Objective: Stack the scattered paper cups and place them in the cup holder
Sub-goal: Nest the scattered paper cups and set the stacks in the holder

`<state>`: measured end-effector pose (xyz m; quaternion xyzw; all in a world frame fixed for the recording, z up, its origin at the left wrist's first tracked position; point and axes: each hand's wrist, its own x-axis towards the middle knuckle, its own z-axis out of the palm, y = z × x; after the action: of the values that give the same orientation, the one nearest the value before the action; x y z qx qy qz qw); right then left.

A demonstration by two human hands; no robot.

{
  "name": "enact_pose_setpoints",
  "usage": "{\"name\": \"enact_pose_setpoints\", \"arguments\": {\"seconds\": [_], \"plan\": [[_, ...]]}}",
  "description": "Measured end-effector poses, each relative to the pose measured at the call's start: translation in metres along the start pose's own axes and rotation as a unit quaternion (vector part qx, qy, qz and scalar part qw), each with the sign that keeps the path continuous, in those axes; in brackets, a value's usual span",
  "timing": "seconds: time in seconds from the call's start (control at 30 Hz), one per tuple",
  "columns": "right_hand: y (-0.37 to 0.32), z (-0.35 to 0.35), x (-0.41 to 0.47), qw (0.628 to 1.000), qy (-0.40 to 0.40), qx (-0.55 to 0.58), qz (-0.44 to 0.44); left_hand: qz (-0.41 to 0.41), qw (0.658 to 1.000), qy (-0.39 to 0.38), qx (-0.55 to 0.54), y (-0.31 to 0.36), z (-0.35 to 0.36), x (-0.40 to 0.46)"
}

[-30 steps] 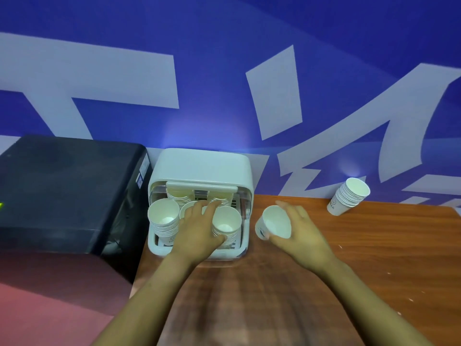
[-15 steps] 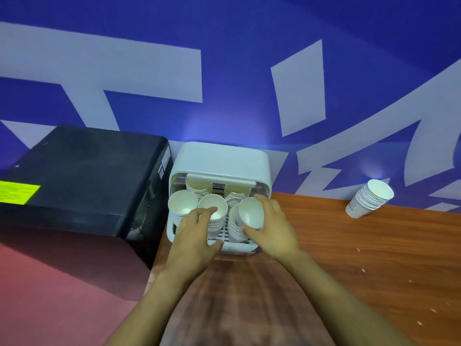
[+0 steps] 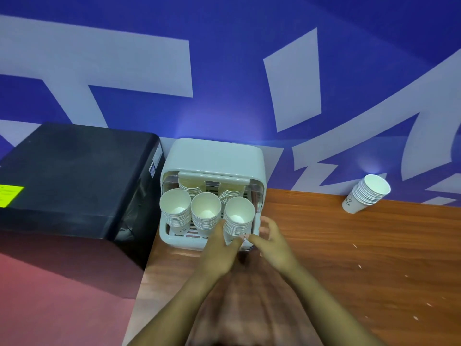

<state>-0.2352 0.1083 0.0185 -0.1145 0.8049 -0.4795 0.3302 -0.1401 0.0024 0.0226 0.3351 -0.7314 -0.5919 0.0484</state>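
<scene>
Left hand [image 3: 219, 248] sat at the base of the right-front cup stack [image 3: 238, 221], fingers wrapped loosely around its lower wall, thumb side touching it. Read that as a light grip on the stack. Right hand [image 3: 270, 242] was just beside the holder's right front corner, fingers spread and relaxed, holding nothing; whether the fingertips touched the holder wall could not be told, that area was blurred.

The gripped stack stood in the cup holder [image 3: 174, 239], a white box with a lid section over the back. Two more front stacks stood beside it: a middle stack [image 3: 205, 212] and a left stack [image 3: 175, 211]. All three leaned slightly toward the camera. Two further stacks sat at the back under the lid, partly hidden.

Progress, as a judgement: mostly done. Five stacks were in the holder. One stack [image 3: 366, 197] was left out, lying tilted on the wooden table [image 3: 349, 258] against the blue wall, well apart from the holder on the right. That one had yet to be fetched and placed. No loose single cups showed on the table.

Black machine [image 3: 74, 176] stood just left of the holder.
</scene>
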Motion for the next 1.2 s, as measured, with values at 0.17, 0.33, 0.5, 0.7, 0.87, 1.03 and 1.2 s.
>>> {"name": "enact_pose_setpoints", "arguments": {"seconds": [0.17, 0.33, 0.5, 0.7, 0.87, 1.03, 1.2], "plan": [[0.001, 0.000, 0.012, 0.998, -0.047, 0.028, 0.028, -0.001, 1.000, 0.001, -0.020, -0.003, 0.005, 0.007], [0.004, 0.012, 0.019, 0.989, -0.055, 0.138, 0.019, -0.003, 0.999, -0.020, -0.049, -0.002, 0.013, 0.019], [-0.001, 0.019, 0.027, 0.982, -0.021, 0.187, -0.027, 0.005, 0.997, -0.036, -0.068, 0.004, 0.017, 0.035], [-0.012, 0.021, 0.038, 0.974, -0.040, 0.209, -0.071, -0.010, 0.999, -0.018, -0.038, 0.016, 0.018, 0.053], [-0.010, 0.016, 0.031, 0.978, -0.061, 0.191, -0.055, -0.015, 0.999, -0.042, -0.016, 0.014, 0.018, 0.050], [-0.003, -0.005, 0.019, 0.985, -0.059, 0.163, 0.001, -0.029, 0.998, -0.045, -0.028, 0.013, 0.011, 0.034], [0.011, -0.045, -0.003, 0.997, -0.036, 0.058, 0.035, 0.013, 0.999, -0.025, -0.040, 0.005, 0.023, -0.003]]}}
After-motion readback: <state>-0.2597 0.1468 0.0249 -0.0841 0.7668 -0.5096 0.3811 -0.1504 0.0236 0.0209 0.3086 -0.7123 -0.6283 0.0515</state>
